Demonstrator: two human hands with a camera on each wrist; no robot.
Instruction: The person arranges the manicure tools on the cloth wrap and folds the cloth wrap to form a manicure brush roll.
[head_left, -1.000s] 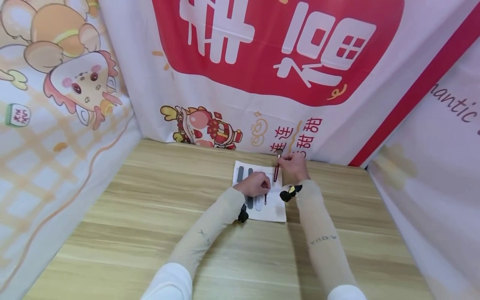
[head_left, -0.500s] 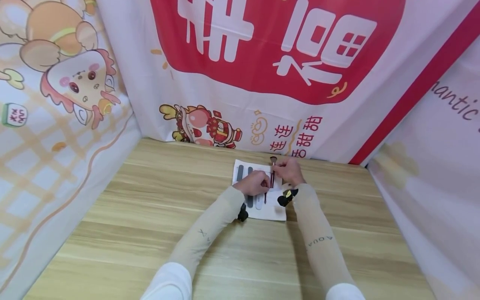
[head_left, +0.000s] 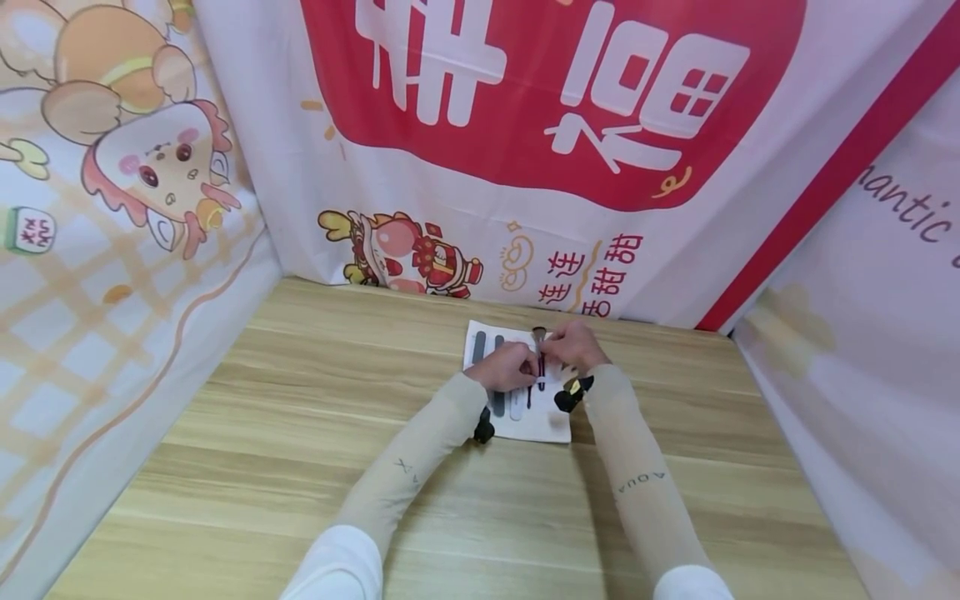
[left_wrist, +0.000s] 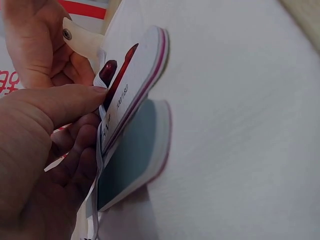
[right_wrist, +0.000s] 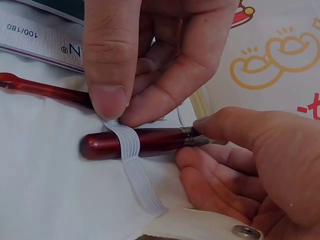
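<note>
My right hand (head_left: 576,343) pinches a makeup brush (head_left: 539,335) near its metal collar, bristles toward the back wall. In the right wrist view, its dark red handle (right_wrist: 102,146) lies through a white elastic band (right_wrist: 131,150), the rounded end sticking out beyond. My left hand (head_left: 510,367) pinches that band between thumb and finger, right beside the brush. Under the band's neighbouring loops sit a slim red tool (right_wrist: 47,90), a white nail file (left_wrist: 135,90) marked 100/180 and a grey nail file (left_wrist: 135,155). All lie on a white fabric case (head_left: 551,429).
A flap with a metal snap (right_wrist: 246,231) stands at the case's edge by my right hand. The case lies on a wooden table (head_left: 315,433), close to the printed cloth wall (head_left: 510,192) at the back. More cloth hangs at left and right.
My right hand has moved left and toward me with the brush, and its handle has slid in under the elastic band. My left hand stays in place on the band.
</note>
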